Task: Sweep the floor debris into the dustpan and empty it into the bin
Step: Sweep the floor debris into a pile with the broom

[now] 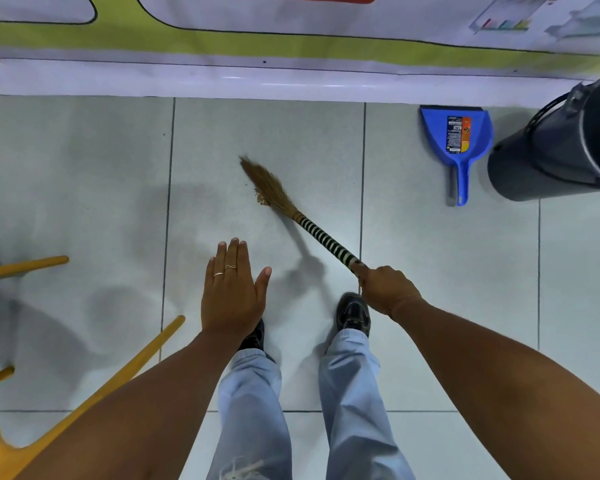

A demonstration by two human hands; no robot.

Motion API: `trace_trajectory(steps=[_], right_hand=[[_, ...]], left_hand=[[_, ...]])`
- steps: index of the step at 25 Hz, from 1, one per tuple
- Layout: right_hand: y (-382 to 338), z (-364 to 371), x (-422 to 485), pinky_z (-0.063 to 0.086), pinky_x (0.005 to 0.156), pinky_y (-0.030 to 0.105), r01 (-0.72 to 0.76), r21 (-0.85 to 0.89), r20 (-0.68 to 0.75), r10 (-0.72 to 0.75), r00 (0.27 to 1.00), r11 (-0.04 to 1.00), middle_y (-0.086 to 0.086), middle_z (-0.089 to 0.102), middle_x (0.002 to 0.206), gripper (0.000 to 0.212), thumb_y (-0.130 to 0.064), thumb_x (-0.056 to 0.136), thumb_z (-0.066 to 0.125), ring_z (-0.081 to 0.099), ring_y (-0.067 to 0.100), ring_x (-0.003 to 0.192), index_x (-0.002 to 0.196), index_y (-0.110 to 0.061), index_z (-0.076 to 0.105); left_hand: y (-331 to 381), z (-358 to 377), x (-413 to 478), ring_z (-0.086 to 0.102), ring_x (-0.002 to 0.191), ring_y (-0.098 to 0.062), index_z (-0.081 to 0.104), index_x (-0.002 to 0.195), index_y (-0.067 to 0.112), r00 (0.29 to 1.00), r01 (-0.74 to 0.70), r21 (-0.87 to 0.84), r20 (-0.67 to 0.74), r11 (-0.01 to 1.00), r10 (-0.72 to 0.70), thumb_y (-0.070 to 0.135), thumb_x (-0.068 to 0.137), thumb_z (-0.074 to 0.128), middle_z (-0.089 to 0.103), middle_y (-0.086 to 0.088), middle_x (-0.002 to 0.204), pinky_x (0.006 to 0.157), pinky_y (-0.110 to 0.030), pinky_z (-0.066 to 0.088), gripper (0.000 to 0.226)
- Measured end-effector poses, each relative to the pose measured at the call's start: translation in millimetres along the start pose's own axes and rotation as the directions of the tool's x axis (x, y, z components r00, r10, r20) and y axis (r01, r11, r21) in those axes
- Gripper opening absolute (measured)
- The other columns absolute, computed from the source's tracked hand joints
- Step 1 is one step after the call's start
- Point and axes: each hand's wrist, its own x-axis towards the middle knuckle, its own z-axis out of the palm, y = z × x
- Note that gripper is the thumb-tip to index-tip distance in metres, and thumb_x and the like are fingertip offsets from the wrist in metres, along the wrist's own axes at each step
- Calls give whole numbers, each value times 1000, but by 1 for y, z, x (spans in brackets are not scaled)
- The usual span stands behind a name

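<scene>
My right hand (383, 287) grips the end of a short grass broom (291, 209) with a black-and-white striped handle. Its brown bristles rest on the pale floor tiles, with a small clump of brown debris (261, 199) against their left side. My left hand (231, 289) hovers flat and open above the floor, holding nothing. A blue dustpan (458, 140) lies on the floor at the upper right, mouth toward the wall, handle pointing toward me. Just right of it stands a dark grey bin (561, 147), tilted in this view.
A wall banner (291, 46) with a white lower edge runs along the far side of the floor. Yellow stool legs (142, 358) jut in at the lower left. My two feet in black shoes (352, 313) stand behind the broom.
</scene>
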Motion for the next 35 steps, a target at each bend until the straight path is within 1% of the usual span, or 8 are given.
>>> trace_trajectory(steps=[6,10,14,20,27,31,33,35], right_hand=[[2,30,-59,45,76,36,-55,240,-101,82,992,969,19,63,107,45,-31,100,32,61,37,95,145,-41,29],[-62,66,-74,47,91,40,-237,564,41,260,965,791,19,62,121,43,-21,99,34,59,36,109,141,-24,40],[-134,105,-65,50,91,39,-278,621,195,198,960,733,19,63,118,39,-17,98,32,61,36,107,134,-17,47],[-180,96,-39,53,91,40,-259,671,189,177,966,695,16,64,117,41,-18,96,29,63,37,101,132,-19,47],[-139,81,-100,55,69,38,-182,828,76,216,974,530,-5,49,59,37,-27,97,39,50,17,57,130,-39,49],[-115,59,-131,50,77,26,-117,815,-10,215,977,567,-12,60,81,40,-23,99,41,59,14,77,136,-35,46],[-102,37,-135,45,64,19,-104,761,-66,236,969,640,4,67,88,40,-24,99,42,63,22,84,136,-39,41],[-78,14,-129,40,54,17,-88,799,-95,269,959,595,5,64,79,41,-26,99,43,62,23,77,138,-37,43]], left_hand=[[1,-11,3,42,131,-40,41,133,-7,999,-16,-3,-29,1000,16,53,93,7,49,-26,137,107,-49,38,80],[-15,-15,3,38,134,-39,39,135,-6,997,-21,2,-71,1000,21,47,90,23,46,-25,140,110,-48,34,70],[-45,-15,1,36,135,-38,38,135,-5,999,-22,32,-46,999,23,47,89,22,45,-24,141,110,-48,34,72],[-72,-14,-1,34,137,-38,36,137,-5,1000,-25,69,-14,997,26,48,89,21,43,-24,143,112,-48,31,73],[-45,-35,-5,43,131,-40,43,132,-6,1000,-29,15,8,999,29,56,91,5,51,-25,136,106,-49,38,83],[-26,-43,-12,42,132,-39,43,132,-5,998,-56,1,14,998,56,56,91,6,50,-24,137,107,-49,39,82],[-18,-48,-12,41,133,-38,42,133,-5,997,-76,5,30,997,76,59,89,-4,49,-23,138,108,-47,36,90],[-1,-51,-10,43,131,-38,43,132,-6,995,-92,29,43,995,90,58,89,-4,51,-25,136,106,-48,39,91]])
